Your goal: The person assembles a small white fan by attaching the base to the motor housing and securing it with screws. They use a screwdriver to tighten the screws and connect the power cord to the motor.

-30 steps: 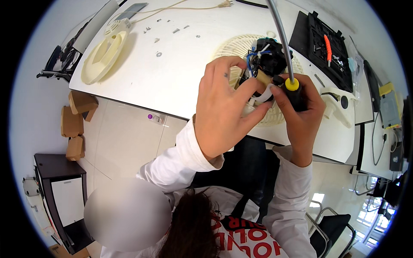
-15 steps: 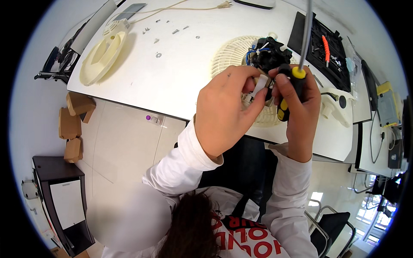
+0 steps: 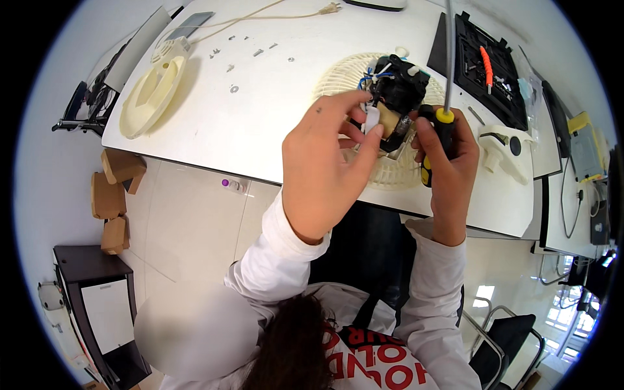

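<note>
A black motor assembly (image 3: pixel 402 88) with blue and white wires stands over a round cream fan grille (image 3: pixel 335 75) on the table in front of me. My left hand (image 3: pixel 328 153) comes at it from the left, thumb and fingertips closed on a small white strip-like piece (image 3: pixel 372 119) at the motor's side. A tan-and-dark part of the motor (image 3: pixel 389 119) shows beside that piece. My right hand (image 3: pixel 452 153) is wrapped round a black-and-yellow screwdriver (image 3: pixel 444 123), its long shaft pointing up and away. The right fingertips are close to the motor's right side; whether they touch it I cannot tell.
A cream fan base (image 3: pixel 153 104) lies at the table's left, near a corded plug (image 3: pixel 330 8). Several loose screws and a washer (image 3: pixel 234 90) are scattered mid-table. An open black tool case (image 3: pixel 487 71) holds an orange-handled tool (image 3: pixel 486 65). A white housing (image 3: pixel 506 153) rests at the right.
My left hand has shifted slightly left with the white piece, opening a gap to my right hand. More of the motor's tan part now shows. The right hand still holds the screwdriver.
</note>
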The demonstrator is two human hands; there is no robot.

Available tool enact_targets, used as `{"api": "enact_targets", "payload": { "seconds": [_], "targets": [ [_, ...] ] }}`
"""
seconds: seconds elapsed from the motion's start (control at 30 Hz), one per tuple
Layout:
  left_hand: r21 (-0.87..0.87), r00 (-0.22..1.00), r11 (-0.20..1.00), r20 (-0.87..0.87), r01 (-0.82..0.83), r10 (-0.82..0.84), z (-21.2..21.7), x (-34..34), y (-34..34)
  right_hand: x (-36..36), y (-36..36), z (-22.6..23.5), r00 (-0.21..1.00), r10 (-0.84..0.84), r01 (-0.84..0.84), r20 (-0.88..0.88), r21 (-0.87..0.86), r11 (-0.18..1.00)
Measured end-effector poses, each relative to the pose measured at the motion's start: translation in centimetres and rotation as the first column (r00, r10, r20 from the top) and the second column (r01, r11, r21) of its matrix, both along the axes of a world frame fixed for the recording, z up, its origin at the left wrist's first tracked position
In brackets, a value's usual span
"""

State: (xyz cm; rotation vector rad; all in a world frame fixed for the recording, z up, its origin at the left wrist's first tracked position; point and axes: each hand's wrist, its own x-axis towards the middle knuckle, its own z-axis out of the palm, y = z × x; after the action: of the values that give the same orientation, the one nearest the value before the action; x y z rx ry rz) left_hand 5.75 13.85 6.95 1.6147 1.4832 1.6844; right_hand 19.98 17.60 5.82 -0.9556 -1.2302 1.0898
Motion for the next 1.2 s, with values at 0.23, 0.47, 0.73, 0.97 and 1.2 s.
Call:
{"api": "enact_targets", "payload": {
  "seconds": [0.23, 0.47, 0.73, 0.97, 1.2],
  "targets": [
    [-0.1, 0.997, 0.995, 0.081, 0.009, -0.001, 0.1, -1.0, 0.3, -0.1, 0.1, -0.3, 0.991, 0.006, -0.013, 0.13, 0.057, 0.998],
    [-0.091, 1.0, 0.996, 0.012, -0.021, 0.022, -0.5, -1.8, 0.8, 0.2, 0.1, -0.4, 0.984, -0.004, -0.004, 0.179, 0.044, 0.999],
    [-0.026, 1.0, 0.999, -0.001, -0.023, 0.023, -0.7, -1.3, 0.8, 0.2, -0.1, -0.1, 0.979, 0.008, -0.022, 0.206, 0.065, 0.998],
    [0.103, 0.995, 0.993, -0.086, -0.05, 0.058, -0.5, -0.6, 0.4, 0.3, 0.0, -0.2, 0.973, 0.006, -0.028, 0.229, 0.094, 0.995],
    [0.157, 0.946, 0.987, -0.317, -0.018, 0.067, -0.4, -0.7, 0.8, 0.3, 0.1, -0.6, 0.977, 0.009, -0.036, 0.213, 0.126, 0.991]
  ]
}}
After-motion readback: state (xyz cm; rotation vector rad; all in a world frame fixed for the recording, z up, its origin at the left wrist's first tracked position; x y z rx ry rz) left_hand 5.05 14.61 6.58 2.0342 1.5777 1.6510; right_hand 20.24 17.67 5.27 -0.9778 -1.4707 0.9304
